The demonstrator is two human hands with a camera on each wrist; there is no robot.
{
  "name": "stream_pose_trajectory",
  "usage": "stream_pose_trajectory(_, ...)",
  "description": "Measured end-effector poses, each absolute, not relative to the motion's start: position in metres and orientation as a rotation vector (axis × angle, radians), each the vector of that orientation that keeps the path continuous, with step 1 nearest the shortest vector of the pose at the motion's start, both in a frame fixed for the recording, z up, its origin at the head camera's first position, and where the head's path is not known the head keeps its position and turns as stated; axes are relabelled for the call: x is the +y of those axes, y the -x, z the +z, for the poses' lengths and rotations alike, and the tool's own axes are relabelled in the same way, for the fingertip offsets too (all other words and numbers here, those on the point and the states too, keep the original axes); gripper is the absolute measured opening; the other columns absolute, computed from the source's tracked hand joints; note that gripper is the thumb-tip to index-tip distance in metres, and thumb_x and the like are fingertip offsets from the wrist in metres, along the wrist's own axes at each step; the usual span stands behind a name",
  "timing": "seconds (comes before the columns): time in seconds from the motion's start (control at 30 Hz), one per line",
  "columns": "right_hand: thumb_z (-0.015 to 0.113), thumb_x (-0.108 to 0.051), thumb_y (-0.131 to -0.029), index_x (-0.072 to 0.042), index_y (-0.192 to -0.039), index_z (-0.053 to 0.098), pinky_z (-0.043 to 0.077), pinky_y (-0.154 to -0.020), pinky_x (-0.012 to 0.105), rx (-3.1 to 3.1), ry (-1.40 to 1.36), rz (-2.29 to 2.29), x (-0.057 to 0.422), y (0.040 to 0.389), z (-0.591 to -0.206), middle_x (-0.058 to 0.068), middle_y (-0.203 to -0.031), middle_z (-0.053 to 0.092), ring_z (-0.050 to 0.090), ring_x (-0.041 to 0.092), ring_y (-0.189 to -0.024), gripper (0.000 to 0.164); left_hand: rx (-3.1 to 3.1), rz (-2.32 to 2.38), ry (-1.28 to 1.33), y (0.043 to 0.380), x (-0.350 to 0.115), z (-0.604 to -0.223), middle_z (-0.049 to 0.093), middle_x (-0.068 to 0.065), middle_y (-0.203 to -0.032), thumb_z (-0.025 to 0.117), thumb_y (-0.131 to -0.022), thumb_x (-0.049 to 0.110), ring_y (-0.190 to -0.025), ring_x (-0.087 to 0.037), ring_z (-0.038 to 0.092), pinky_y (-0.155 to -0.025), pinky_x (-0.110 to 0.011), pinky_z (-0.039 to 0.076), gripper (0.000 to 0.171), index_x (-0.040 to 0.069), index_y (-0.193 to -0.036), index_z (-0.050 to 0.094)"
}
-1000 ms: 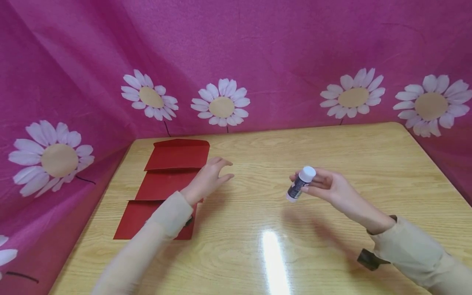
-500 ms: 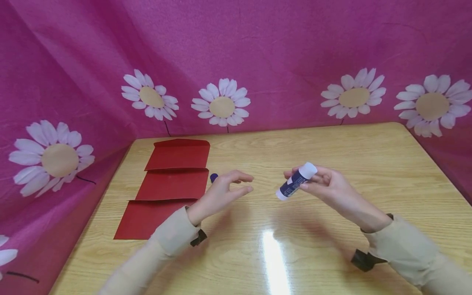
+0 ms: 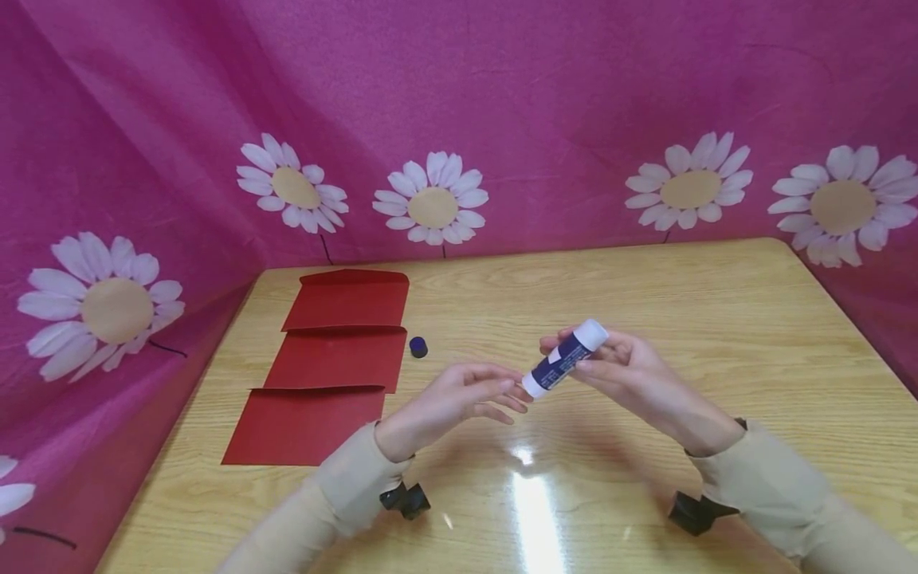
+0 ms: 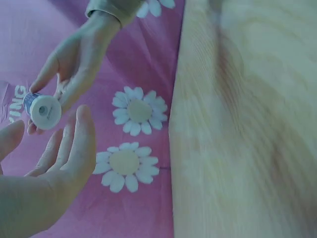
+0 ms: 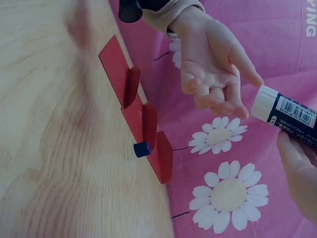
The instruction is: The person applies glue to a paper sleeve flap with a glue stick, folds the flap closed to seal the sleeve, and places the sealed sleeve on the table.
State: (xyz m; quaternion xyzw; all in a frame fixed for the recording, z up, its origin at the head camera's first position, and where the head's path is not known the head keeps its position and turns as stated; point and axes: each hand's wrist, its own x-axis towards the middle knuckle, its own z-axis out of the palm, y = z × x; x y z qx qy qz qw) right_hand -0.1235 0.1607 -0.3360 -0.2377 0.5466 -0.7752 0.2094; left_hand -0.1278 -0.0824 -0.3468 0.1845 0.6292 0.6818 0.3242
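Observation:
My right hand (image 3: 638, 383) pinches a glue stick (image 3: 559, 361) with a dark blue label and white ends, tilted above the table. Its ribbed white base (image 4: 46, 113) faces my left hand (image 3: 459, 402), whose loosely bent fingers are right at that end. In the right wrist view the left palm (image 5: 210, 64) is turned up, with the thumb tip close to the base. A small dark blue cap (image 3: 419, 347) stands on the table. Just left of it, three red envelopes (image 3: 308, 426) lie in an overlapping column, their flaps raised.
The wooden table (image 3: 681, 303) backs onto a pink cloth (image 3: 545, 119) printed with white daisies, which also hangs along the left side. Light glares off the table (image 3: 534, 518) near the front. Black wrist cameras (image 3: 692, 513) hang under both cuffs.
My left hand has moved from beside the envelopes to the right, up to the base of the glue stick, uncovering the blue cap. The right hand has brought the glue stick slightly left.

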Motion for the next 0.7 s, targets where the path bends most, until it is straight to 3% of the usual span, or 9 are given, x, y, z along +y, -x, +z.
stream_pose_trajectory(0.27,0.041,0.007,-0.089,-0.003,-0.118,0.051,0.036,-0.096,0.027,1.413,0.726,-2.203,0.156,0.124,-0.341,0.009,-0.119,0.056,0.047,0.019,-0.116,0.033,1.355,1.899,-0.435,0.119,-0.075,-0.35,0.055,-0.025,-0.113,0.04,-0.095,0.014,-0.104,-0.031,0.054,-0.09,-0.044,0.041,0.039,-0.011,-0.125,0.04)
stream_pose_trajectory(0.47,0.039,0.008,-0.089,-0.003,-0.119,0.05,0.035,-0.097,0.028,1.35,0.752,-2.215,0.155,0.123,-0.342,0.009,-0.12,0.055,0.047,0.019,-0.116,0.033,1.285,1.959,-0.366,0.114,-0.07,-0.352,0.059,-0.015,-0.108,0.041,-0.094,0.014,-0.097,-0.022,0.058,-0.095,-0.048,0.035,0.04,-0.01,-0.127,0.039)
stream_pose_trajectory(0.7,0.042,0.006,-0.089,-0.003,-0.118,0.051,0.035,-0.097,0.027,1.365,0.696,-2.193,0.154,0.122,-0.341,0.008,-0.119,0.056,0.047,0.018,-0.115,0.032,1.256,2.013,-0.344,0.112,-0.066,-0.354,0.06,-0.009,-0.099,0.038,-0.095,0.009,-0.094,-0.017,0.057,-0.095,-0.039,0.038,0.038,-0.016,-0.123,0.037)
